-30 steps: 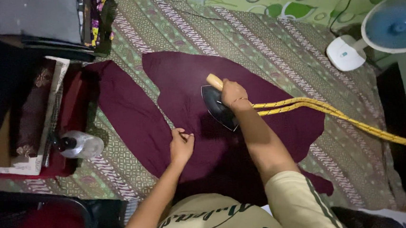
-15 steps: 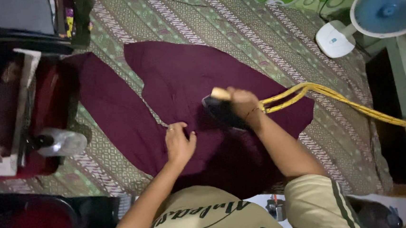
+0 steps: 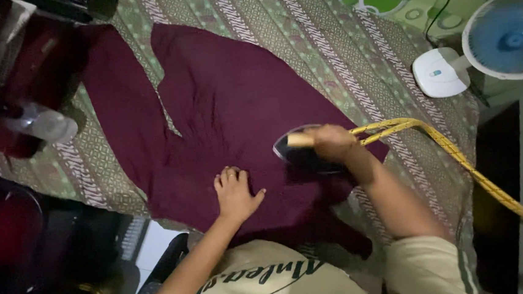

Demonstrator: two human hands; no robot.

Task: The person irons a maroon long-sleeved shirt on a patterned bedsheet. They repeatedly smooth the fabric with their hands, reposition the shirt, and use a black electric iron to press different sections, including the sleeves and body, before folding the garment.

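Right hand is closed around the pale handle of a dark iron, fingers wrapped fully over the grip; the soleplate rests flat on a maroon garment. A yellow braided cord leaves the rear of the iron, just behind the gripping hand, and runs away past the forearm toward the frame edge.

Left hand lies palm down on the garment, fingers spread and flat, holding nothing; it sits near the iron on the toe side, apart from it, with bare cloth between.

Garment is spread flat beneath both hands on a patterned green-and-brown mat. Its larger part extends away from the iron's toe, forward of both hands.

Beyond the cord, well apart from the gripping hand, a white fan with a blue centre stands on the floor. Far past the flat hand, at the mat edge, sits a clear plastic bottle.
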